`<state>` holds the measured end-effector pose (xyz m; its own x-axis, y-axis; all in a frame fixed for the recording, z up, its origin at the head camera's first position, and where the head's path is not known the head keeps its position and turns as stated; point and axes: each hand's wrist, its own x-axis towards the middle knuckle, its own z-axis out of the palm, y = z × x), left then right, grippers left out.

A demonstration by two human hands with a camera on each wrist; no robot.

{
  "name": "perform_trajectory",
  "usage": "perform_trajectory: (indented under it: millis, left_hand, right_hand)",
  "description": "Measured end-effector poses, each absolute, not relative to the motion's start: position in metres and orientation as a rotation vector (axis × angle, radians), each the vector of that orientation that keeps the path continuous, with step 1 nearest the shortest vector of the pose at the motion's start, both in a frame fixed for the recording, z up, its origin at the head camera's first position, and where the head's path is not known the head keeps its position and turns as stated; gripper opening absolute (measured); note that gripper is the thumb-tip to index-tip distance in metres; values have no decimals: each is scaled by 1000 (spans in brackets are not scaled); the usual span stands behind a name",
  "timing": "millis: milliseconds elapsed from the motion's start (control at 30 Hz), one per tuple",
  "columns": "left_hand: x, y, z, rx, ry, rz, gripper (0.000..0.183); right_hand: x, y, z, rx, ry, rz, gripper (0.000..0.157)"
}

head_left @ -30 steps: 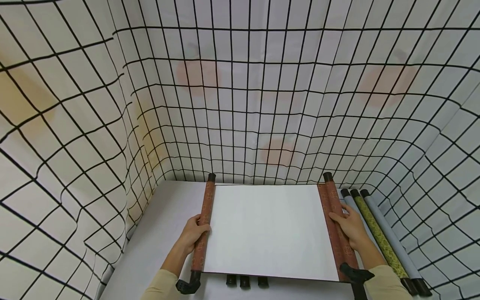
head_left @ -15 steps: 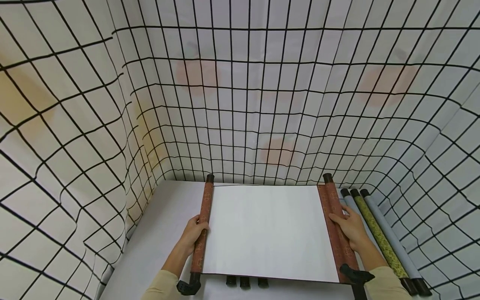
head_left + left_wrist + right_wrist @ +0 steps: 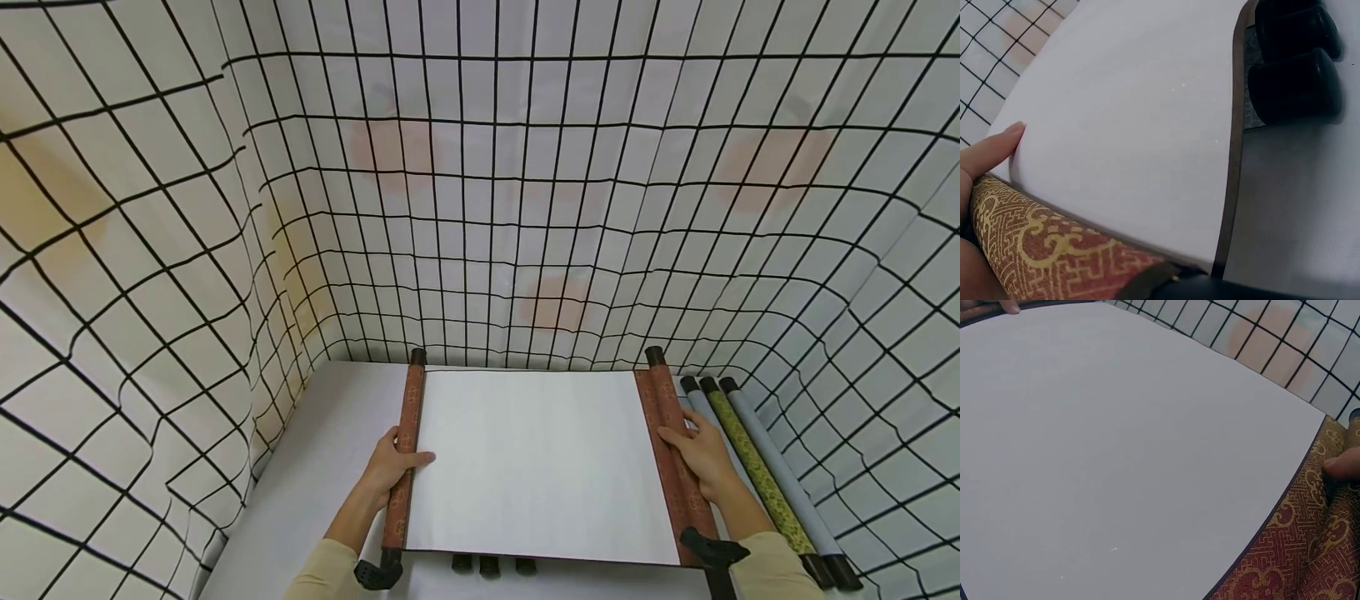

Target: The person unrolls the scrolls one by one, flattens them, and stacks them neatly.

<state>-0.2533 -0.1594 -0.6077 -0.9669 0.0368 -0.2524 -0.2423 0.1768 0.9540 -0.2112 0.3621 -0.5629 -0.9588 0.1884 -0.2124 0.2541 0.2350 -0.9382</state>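
Note:
A partly unrolled hanging scroll point(image 3: 532, 467) with white paper spans both hands, red-brown patterned fabric at its ends. My left hand point(image 3: 385, 467) grips the left roll point(image 3: 1054, 250), its thumb stretched over the roll onto the paper. In the left wrist view, gold patterning shows on that roll. My right hand point(image 3: 703, 457) holds the right roll point(image 3: 663, 392), thumb on top, fingers hidden beyond it. The right wrist view shows red and gold fabric point(image 3: 1272, 550) bordering the blank paper, with the right thumb point(image 3: 1342, 466) on the roll.
Several black end caps point(image 3: 490, 567) poke out from under the scroll's near edge. To the right of my right hand lie rolled scrolls, including a yellow-green one point(image 3: 757, 467) and a pale blue one point(image 3: 787, 475). Black wire grid point(image 3: 495, 208) encloses the back and sides of the white table point(image 3: 300, 467).
The left roll has shifted slightly left, widening the exposed paper a little. My left thumb has stretched out from the roll onto the paper. My right hand has stayed in place.

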Motion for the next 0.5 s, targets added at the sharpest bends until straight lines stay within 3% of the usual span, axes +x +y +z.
perform_trajectory:
  millis: [500]
  left_hand:
    - [-253, -167, -606, -170, 2164, 1954, 73]
  right_hand:
    - [-210, 363, -561, 437, 2416, -1864, 91]
